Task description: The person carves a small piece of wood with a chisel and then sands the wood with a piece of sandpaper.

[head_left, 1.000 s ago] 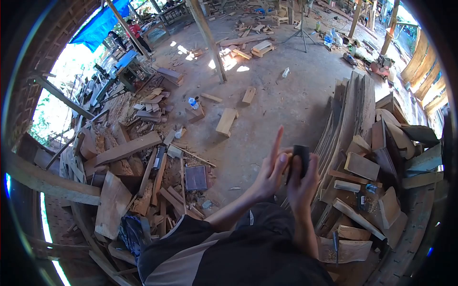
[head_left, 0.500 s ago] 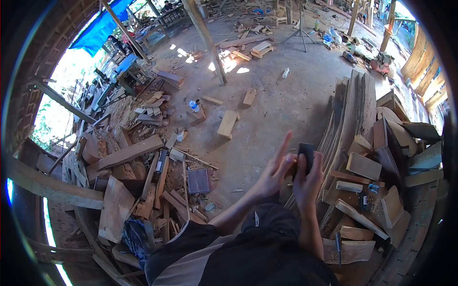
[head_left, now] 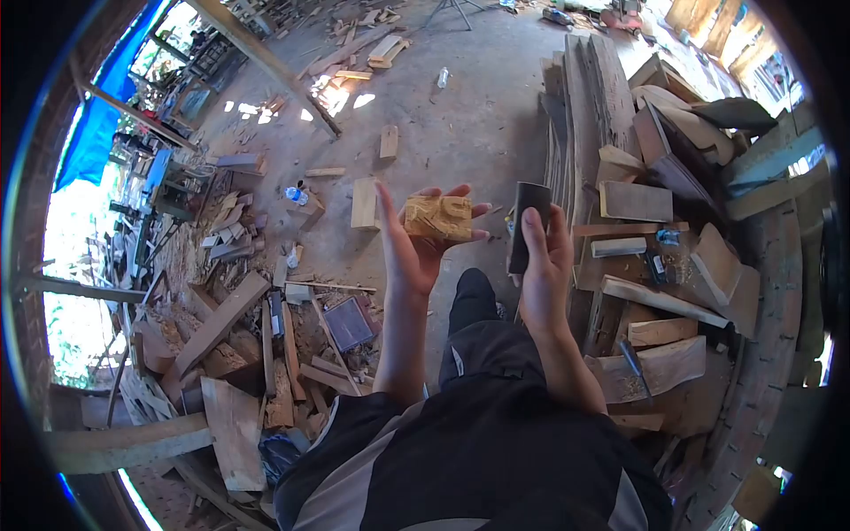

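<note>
A small yellowish carved wooden piece (head_left: 438,218) rests on the palm and fingers of my left hand (head_left: 413,252), whose thumb points up and away from it. My right hand (head_left: 547,265) grips a dark, flat, rectangular block (head_left: 529,228), held upright with the thumb across its near face. A gap separates the two hands, and the block does not touch the carved piece. What the dark block is, I cannot tell.
Wood offcuts (head_left: 221,323) are heaped at the left, with a dark square slab (head_left: 350,324). Long planks (head_left: 598,115) and a hammer-like tool (head_left: 634,365) lie at the right. A bottle (head_left: 296,194) stands on a wooden block (head_left: 305,211). A post (head_left: 266,62) rises ahead.
My hands have moved apart. The left palm now faces up, showing the carved piece, which was hidden before. The dark block remains in my right hand. The view has shifted downward and to the right.
</note>
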